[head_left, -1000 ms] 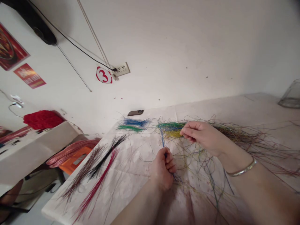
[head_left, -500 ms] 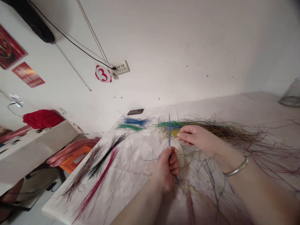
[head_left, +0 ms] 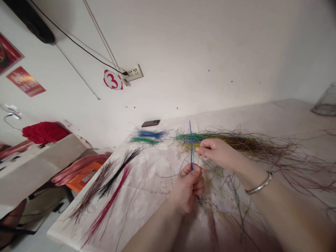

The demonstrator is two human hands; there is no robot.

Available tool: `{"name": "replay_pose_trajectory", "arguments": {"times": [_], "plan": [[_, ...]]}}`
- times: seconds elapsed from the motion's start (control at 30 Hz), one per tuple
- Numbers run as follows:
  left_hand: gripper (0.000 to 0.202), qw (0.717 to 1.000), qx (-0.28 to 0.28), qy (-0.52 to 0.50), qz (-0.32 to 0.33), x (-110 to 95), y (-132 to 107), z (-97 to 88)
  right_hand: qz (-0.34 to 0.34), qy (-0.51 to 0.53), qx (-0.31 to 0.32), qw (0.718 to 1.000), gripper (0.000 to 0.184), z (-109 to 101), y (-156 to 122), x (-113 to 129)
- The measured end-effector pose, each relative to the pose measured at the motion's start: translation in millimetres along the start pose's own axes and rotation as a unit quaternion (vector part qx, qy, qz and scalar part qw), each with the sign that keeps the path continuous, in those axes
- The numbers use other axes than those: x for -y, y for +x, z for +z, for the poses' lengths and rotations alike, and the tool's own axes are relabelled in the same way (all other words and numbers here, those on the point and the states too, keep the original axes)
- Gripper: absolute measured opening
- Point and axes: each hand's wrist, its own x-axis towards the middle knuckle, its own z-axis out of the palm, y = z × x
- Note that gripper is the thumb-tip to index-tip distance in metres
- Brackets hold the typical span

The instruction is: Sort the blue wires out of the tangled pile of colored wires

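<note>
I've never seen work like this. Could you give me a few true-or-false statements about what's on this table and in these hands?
The left hand grips thin blue wires in its fist. True.
The silver bangle is on the left wrist. False: it is on the right wrist.
The right hand is in front of a long tangled bunch of green, yellow and brown wires. True.
A bunch of red wires lies on the white-covered table. True.
The sign by the wall socket shows a 5. False: it shows a 3.
</note>
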Motion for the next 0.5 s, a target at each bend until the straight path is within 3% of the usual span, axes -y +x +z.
{"name": "replay_pose_trajectory", "arguments": {"times": [0.3, 0.37, 0.5], "plan": [[0.028, 0.999, -0.035, -0.001, -0.002, -2, 1, -0.8, 0.041, -0.035, -0.127, 0.99, 0.029, -34, -1, -16], [0.029, 0.998, -0.055, -0.017, 0.001, -3, 3, -2.0, 0.04, -0.083, -0.114, 0.989, 0.03, -39, 1, -22], [0.026, 0.995, -0.089, -0.054, -0.005, -3, 7, -6.5, 0.027, -0.196, -0.011, 0.98, 0.024, -37, 6, -37]]}}
